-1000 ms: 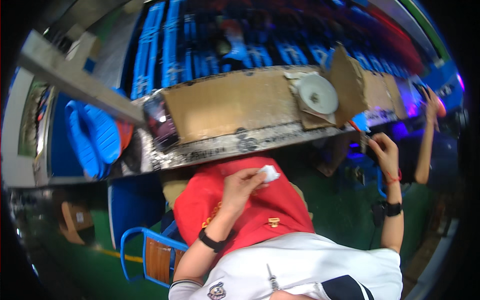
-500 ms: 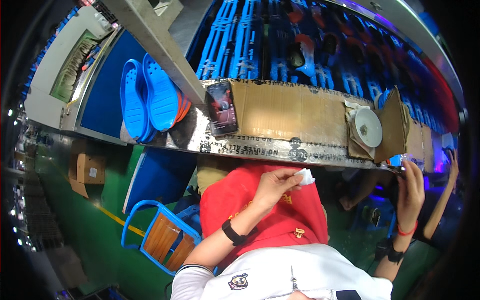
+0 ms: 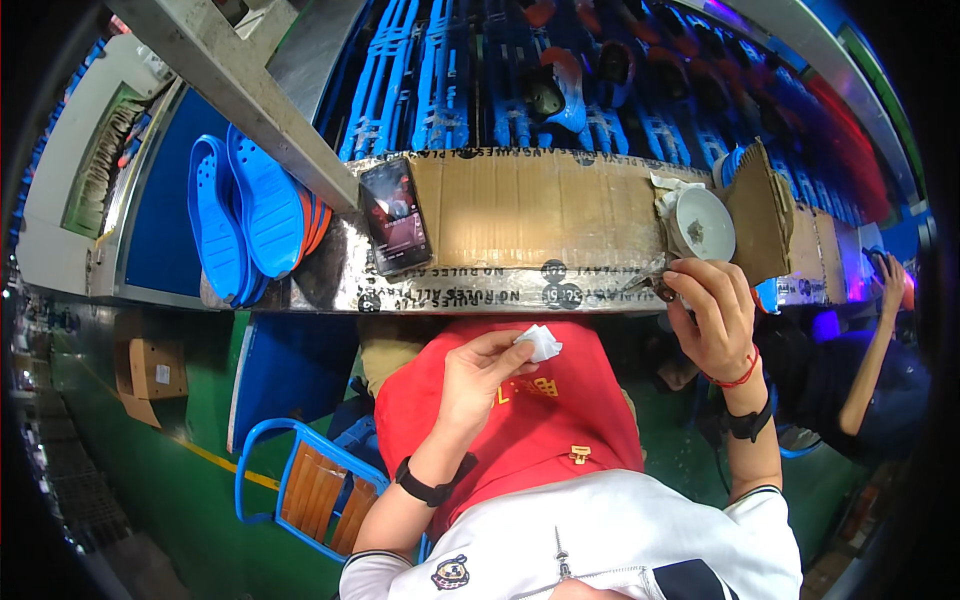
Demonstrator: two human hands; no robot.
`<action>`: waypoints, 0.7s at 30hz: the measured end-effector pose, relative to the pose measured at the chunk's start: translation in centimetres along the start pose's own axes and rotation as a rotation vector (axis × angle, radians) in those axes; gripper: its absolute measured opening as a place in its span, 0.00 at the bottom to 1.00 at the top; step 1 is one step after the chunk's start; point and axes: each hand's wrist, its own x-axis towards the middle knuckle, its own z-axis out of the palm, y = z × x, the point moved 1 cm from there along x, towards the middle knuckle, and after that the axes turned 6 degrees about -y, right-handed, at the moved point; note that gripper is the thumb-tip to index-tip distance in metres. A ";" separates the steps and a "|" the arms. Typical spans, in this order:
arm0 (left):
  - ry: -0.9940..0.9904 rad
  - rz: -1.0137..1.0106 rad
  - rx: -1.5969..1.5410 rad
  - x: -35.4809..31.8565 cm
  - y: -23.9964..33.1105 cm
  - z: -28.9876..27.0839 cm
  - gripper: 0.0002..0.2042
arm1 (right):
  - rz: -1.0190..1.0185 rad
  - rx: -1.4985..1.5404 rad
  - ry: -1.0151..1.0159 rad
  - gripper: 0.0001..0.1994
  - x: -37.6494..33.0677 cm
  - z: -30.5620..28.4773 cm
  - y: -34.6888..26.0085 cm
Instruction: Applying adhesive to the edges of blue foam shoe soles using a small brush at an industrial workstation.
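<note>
Between the thumb and fingers of my left hand (image 3: 474, 378) is a small folded white cloth or paper wad (image 3: 541, 343), held above the red apron (image 3: 500, 430) on my lap. My right hand (image 3: 716, 320) is raised at the bench's front edge, fingers bent and pinched on a small dark pointed tool (image 3: 657, 288). Its tip points left; its exact kind is too small to make out. Just beyond that hand, a white bowl (image 3: 720, 218) with a little greyish matter inside leans on a cardboard piece.
Cardboard (image 3: 540, 215) covers the bench top, with a phone (image 3: 394, 215) lying at its left. Blue shoe soles (image 3: 262, 205) stand stacked beside a metal post (image 3: 240, 95). Behind runs a rack of blue bars (image 3: 430, 80) carrying shoe parts. A blue-framed chair (image 3: 310, 485) and another person's arm (image 3: 868, 370) flank me.
My right hand has come left and up with the dark tool, from beside the bench to near the bowl. My left hand still pinches the white wad. The whole view has shifted slightly.
</note>
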 end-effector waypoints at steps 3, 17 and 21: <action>0.009 -0.002 -0.005 0.0 0.2 -0.2 0.10 | -0.027 -0.016 0.032 0.17 0.1 0.8 0.2; 0.022 -0.020 -0.028 0.4 0.0 -0.8 0.10 | -0.161 0.016 0.224 0.18 -0.5 2.5 0.4; 0.005 -0.031 0.022 0.3 0.1 -0.8 0.11 | -0.100 0.082 0.175 0.20 -0.1 2.6 0.2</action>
